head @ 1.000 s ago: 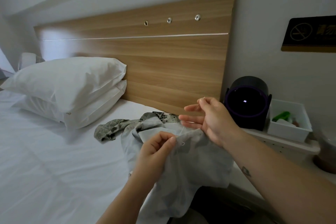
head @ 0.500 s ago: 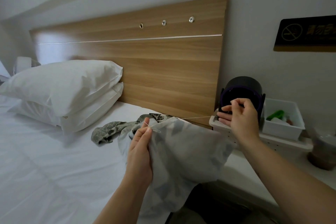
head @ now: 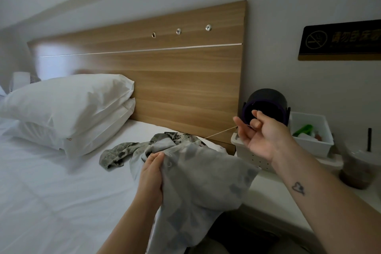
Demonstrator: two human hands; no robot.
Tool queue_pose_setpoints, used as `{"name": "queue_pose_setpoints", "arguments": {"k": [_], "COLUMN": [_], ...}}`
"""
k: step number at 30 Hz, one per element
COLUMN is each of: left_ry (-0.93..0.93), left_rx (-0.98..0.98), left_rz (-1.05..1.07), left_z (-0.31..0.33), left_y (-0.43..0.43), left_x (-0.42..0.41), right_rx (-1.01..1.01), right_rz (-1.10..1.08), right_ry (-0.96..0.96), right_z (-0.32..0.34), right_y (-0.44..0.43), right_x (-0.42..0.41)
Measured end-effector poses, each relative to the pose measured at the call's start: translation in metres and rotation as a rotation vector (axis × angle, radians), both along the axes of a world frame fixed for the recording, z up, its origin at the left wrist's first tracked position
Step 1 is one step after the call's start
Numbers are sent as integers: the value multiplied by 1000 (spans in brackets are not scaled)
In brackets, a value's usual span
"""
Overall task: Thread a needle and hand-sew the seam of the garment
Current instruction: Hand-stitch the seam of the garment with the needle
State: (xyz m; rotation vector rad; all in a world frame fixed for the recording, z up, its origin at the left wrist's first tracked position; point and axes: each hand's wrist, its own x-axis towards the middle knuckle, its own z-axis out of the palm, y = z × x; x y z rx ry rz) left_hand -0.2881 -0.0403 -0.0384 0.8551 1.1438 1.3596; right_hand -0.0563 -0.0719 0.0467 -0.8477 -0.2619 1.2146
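Note:
A grey patterned garment (head: 202, 179) drapes from the bed edge down toward me. My left hand (head: 151, 173) pinches a fold of it near the seam, fingers closed on the cloth. My right hand (head: 261, 132) is raised to the right, thumb and forefinger pinched on the needle, which is too thin to make out. A pale thread (head: 220, 133) runs taut from the cloth up to those fingers.
White bed (head: 51, 192) with two stacked pillows (head: 68, 109) on the left, wooden headboard (head: 165, 80) behind. On the right, a white nightstand holds a perforated white basket (head: 253, 156), a dark round device (head: 268, 105), a white bin (head: 313, 136) and an iced drink cup (head: 358, 167).
My right hand has pulled away from the garment to the right and upward, drawing the thread out taut. My left hand has kept its hold on the cloth, shifting slightly.

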Motion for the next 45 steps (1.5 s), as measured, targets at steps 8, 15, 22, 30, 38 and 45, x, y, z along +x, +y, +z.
{"name": "queue_pose_setpoints", "arguments": {"k": [8, 15, 22, 30, 38, 45], "left_ry": [81, 104, 76, 106, 339, 566], "left_rx": [-51, -7, -12, 55, 117, 315], "left_rz": [23, 76, -23, -251, -346, -388], "left_z": [-4, 1, 4, 20, 28, 28], "left_y": [5, 2, -7, -29, -43, -45], "left_x": [-4, -3, -6, 8, 5, 7], "right_rx": [130, 124, 181, 485, 556, 583], "right_rz": [-597, -694, -455, 191, 125, 19], "right_ry": [-1015, -1427, -1363, -1595, -1696, -1731], "right_z": [-7, -35, -19, -32, -48, -44], "right_y": [0, 0, 3, -1, 0, -6], "right_x": [3, 16, 9, -76, -71, -52]}}
